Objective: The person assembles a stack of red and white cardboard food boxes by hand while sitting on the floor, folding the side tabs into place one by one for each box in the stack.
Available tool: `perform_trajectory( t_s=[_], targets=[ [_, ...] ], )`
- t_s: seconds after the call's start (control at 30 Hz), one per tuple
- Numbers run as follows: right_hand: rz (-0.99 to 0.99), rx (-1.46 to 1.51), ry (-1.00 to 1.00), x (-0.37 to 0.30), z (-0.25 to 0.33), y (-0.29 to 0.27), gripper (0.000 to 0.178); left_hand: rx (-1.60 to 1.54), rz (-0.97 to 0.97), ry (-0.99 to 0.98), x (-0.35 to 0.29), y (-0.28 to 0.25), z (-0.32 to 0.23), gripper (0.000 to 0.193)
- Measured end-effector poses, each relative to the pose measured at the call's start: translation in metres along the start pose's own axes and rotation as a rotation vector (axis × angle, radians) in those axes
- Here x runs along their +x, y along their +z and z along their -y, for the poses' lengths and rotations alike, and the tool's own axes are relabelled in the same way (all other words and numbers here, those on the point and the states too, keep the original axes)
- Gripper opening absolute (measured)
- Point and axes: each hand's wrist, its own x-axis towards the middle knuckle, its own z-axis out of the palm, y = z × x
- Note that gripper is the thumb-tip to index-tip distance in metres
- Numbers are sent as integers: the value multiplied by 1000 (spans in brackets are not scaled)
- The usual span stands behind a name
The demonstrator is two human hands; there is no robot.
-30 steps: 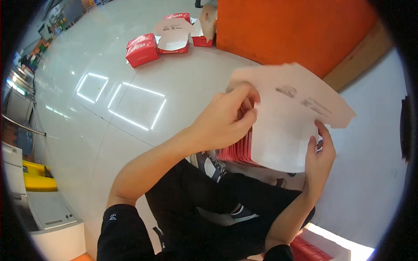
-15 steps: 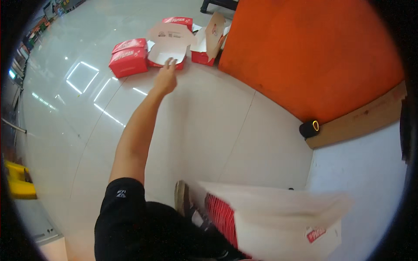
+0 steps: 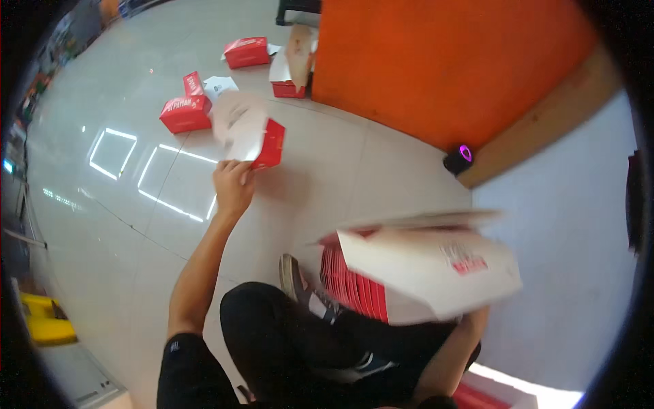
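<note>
My left hand [image 3: 234,187] is reached out over the floor, its fingers closed on the near edge of an open red-and-white food carton [image 3: 272,143]. The carton's white lid stands up, smeared by motion. Close to my body, a thick stack of nested red-and-white cartons [image 3: 353,285] leans by my legs, white panels facing up and blurred. My right hand [image 3: 475,317] is at the stack's near right edge; its fingers are hidden behind the cartons, which it appears to hold.
Closed red cartons [image 3: 186,114] lie at the far left, another red carton [image 3: 246,52] farther back. An open carton [image 3: 289,82] stands against the large orange panel [image 3: 443,61]. A black cylinder with a lit ring [image 3: 458,159] sits by the white wall [image 3: 552,204]. My shoe [image 3: 289,273] is beside the stack.
My left hand has closed on the open carton and drawn it nearer, away from the other boxes. The stack has shifted and tilted, and my right forearm has come into view.
</note>
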Motion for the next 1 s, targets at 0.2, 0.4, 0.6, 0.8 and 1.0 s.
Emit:
perform_trajectory(
  t_s=[0.2, 0.4, 0.6, 0.8, 1.0],
  targets=[
    [-139, 706, 255, 30, 85, -24, 46, -467, -250, -174, -66, -204, -146, 13],
    [349, 1109, -356, 6, 132, -89, 123, -141, 196, 655, -87, -271, -291, 27],
    [353, 1096, -374, -14, 91, -119, 146, -174, 248, 888, -82, -263, -383, 29],
    [134, 1349, -83, -2, 53, -112, 149, -383, -124, 747, -62, -218, -363, 26],
    [103, 1478, 59, 6, 38, -87, 150, -751, -42, -262, -48, -137, -316, 34]
  ],
)
